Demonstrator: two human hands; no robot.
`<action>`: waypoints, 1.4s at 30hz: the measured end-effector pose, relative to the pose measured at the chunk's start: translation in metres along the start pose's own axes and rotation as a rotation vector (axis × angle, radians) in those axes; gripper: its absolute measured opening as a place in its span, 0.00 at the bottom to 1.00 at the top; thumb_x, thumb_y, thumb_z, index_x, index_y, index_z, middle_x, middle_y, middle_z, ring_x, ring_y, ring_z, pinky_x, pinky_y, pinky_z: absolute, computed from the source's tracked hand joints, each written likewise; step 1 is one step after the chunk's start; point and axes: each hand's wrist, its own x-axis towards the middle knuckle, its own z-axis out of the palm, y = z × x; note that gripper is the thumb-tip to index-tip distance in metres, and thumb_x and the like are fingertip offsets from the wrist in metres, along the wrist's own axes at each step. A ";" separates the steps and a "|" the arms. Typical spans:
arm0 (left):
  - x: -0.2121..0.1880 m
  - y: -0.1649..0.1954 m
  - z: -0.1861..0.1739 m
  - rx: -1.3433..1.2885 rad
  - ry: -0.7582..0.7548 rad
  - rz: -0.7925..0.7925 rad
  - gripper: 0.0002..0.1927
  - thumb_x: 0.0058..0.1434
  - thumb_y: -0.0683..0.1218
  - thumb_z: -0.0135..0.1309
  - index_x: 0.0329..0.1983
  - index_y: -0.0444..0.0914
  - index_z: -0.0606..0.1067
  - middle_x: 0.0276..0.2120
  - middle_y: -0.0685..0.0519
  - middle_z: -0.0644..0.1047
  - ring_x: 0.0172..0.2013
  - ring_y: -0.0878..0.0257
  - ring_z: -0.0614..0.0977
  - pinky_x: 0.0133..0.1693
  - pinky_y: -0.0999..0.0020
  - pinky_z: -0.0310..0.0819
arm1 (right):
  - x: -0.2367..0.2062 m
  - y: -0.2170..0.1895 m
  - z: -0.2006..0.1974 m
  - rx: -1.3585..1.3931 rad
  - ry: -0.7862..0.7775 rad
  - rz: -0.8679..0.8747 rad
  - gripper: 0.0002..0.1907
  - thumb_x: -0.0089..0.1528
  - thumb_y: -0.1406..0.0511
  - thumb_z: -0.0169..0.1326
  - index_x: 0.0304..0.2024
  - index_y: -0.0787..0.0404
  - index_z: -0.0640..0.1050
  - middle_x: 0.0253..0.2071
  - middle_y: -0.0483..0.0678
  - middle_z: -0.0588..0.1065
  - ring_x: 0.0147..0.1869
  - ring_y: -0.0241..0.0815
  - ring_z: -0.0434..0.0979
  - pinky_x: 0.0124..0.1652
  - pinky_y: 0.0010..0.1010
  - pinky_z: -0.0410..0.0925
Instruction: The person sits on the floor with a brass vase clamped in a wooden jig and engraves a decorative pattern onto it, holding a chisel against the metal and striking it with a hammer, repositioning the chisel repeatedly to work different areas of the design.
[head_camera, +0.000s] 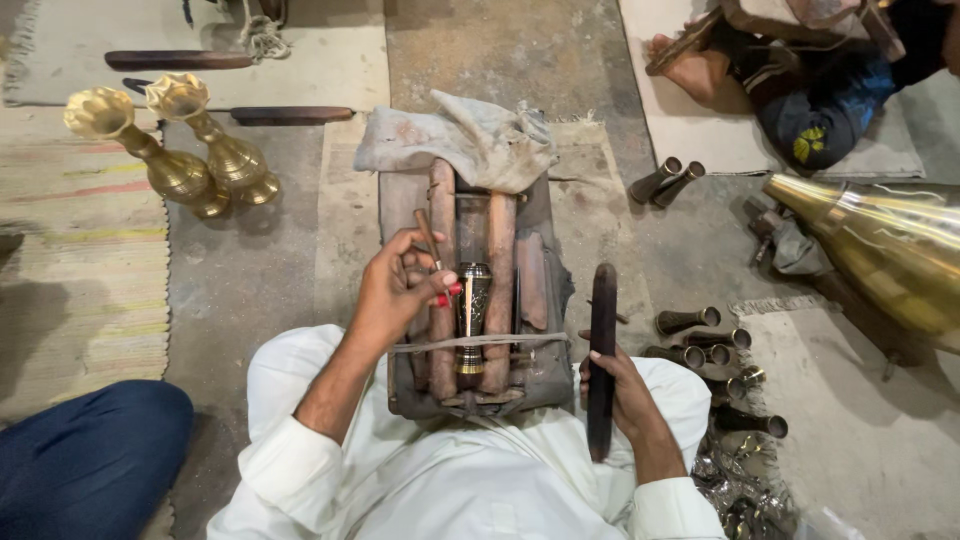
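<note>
A small engraved brass piece (472, 318) lies lengthwise between two wooden rails (498, 290) of a worn holder (540, 372) in my lap. A cord (520, 341) runs across it. My left hand (402, 288) rests on the left rail and pinches a thin rod-like tool (428, 237) whose tip meets the brass piece. My right hand (618, 385) grips a long dark wooden stick (602, 358), held upright to the right of the holder, apart from it.
A grey cloth (470, 140) covers the holder's far end. Two brass vases (200, 150) stand at the left. Several small dark metal tubes (712, 350) lie at the right, near a large brass vessel (880, 250). Another person's foot (690, 65) is at the top right, a blue-trousered knee (90, 455) at the bottom left.
</note>
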 end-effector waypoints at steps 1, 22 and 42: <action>0.003 -0.001 0.002 0.090 -0.006 0.040 0.19 0.58 0.35 0.64 0.53 0.36 0.75 0.35 0.52 0.78 0.33 0.68 0.82 0.33 0.70 0.78 | -0.003 -0.002 -0.004 -0.011 -0.017 -0.016 0.25 0.63 0.63 0.51 0.64 0.57 0.71 0.28 0.45 0.71 0.31 0.39 0.73 0.34 0.32 0.70; 0.020 0.022 0.025 0.800 -0.260 0.566 0.14 0.62 0.43 0.62 0.48 0.38 0.74 0.37 0.45 0.83 0.37 0.45 0.84 0.35 0.54 0.77 | -0.036 -0.146 0.037 -1.406 0.214 -1.212 0.28 0.54 0.70 0.63 0.57 0.57 0.76 0.43 0.51 0.79 0.44 0.51 0.81 0.42 0.40 0.72; -0.001 -0.002 0.041 0.585 0.133 0.431 0.11 0.63 0.43 0.61 0.44 0.35 0.73 0.36 0.46 0.84 0.36 0.51 0.88 0.33 0.59 0.80 | -0.046 -0.247 0.138 -1.899 0.001 -1.270 0.19 0.58 0.70 0.57 0.52 0.55 0.76 0.36 0.48 0.80 0.38 0.49 0.82 0.37 0.43 0.72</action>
